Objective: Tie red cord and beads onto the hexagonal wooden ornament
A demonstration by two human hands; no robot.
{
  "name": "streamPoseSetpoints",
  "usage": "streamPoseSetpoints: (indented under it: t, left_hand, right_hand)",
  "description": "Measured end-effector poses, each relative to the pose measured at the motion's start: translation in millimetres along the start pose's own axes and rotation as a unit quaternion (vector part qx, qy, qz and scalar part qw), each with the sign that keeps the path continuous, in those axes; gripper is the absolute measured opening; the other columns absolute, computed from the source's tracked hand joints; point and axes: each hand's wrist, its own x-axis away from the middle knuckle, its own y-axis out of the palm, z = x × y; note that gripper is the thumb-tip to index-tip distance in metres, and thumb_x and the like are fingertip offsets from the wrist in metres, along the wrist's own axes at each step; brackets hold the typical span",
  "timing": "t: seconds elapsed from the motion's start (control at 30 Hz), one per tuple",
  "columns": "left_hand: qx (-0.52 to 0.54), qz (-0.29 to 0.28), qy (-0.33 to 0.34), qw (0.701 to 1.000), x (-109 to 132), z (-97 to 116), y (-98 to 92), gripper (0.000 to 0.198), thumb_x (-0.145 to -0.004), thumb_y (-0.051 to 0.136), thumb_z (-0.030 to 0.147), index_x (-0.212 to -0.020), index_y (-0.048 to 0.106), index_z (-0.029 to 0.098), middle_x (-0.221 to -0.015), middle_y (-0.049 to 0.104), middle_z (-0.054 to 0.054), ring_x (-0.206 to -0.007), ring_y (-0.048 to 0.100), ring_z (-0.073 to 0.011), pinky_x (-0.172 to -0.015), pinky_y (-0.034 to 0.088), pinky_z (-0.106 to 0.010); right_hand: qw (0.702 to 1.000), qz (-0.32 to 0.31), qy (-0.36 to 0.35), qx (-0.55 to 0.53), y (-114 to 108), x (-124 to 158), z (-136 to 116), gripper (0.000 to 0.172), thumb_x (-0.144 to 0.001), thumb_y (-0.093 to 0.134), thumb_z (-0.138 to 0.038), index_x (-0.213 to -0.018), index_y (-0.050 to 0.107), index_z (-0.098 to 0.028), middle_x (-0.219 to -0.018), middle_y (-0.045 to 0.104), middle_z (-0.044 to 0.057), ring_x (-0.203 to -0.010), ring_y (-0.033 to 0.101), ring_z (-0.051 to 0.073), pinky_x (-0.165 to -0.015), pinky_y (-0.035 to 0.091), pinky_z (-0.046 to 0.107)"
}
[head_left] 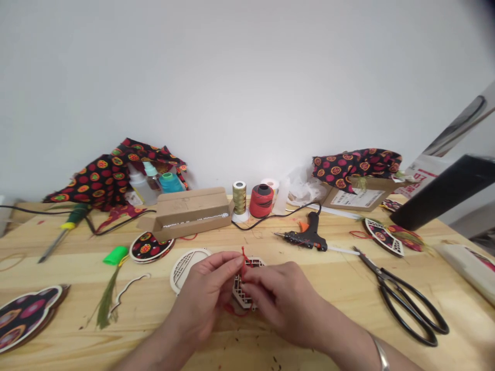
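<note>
My left hand (204,296) and my right hand (282,299) meet low in the middle of the wooden table (340,288). Both pinch a red thread (244,260) at the top of a small laser-cut wooden lattice piece (242,293), which sits between my fingers just above the table. A loop of the red thread trails under the piece. A round cut-out wooden piece (184,265) lies just left of my left hand.
Black scissors (406,299) lie at the right, a black glue gun (307,237) behind my hands. An open cardboard box (187,212), gold and red thread spools (261,201), bottles and patterned fabric (104,175) line the back. A screwdriver (62,232) and fabric-covered pieces lie left.
</note>
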Motion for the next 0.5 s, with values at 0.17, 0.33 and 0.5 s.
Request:
streamPoseSetpoints:
  t: [0.17,0.33,0.5]
  left_hand:
    - [0.019,0.000,-0.030,0.999,-4,-2,-4.5,0.013,-0.068,0.066,0.026,-0.073,0.062,0.015,-0.062,0.064,-0.001,-0.037,0.046,-0.0040,-0.033,0.034,-0.013]
    - [0.087,-0.025,-0.036,0.995,-8,-5,-6.7,0.010,-0.068,0.067,0.022,-0.070,0.060,0.014,-0.044,0.050,0.007,-0.032,0.035,0.0004,-0.031,0.019,-0.009]
    - [0.064,-0.013,-0.043,0.997,-5,-4,-3.2,0.013,-0.066,0.069,0.024,-0.072,0.061,0.015,-0.045,0.050,0.006,-0.039,0.047,-0.0062,-0.038,0.035,-0.015]
  right_hand:
    - [0.939,-0.017,-0.187,0.288,12,6,3,0.018,-0.084,0.038,-0.011,-0.079,0.055,-0.014,-0.063,0.058,0.006,-0.050,0.045,0.015,-0.044,0.028,0.028]
    - [0.928,-0.016,-0.260,0.267,12,8,-4,0.015,-0.081,0.045,-0.018,-0.070,0.056,-0.014,-0.060,0.055,0.004,-0.054,0.047,0.016,-0.047,0.034,0.030]
    - [0.981,0.151,-0.101,-0.064,-1,1,-2,0.014,-0.081,0.047,-0.019,-0.082,0.060,-0.016,-0.087,0.059,0.007,-0.079,0.054,0.015,-0.070,0.044,0.029]
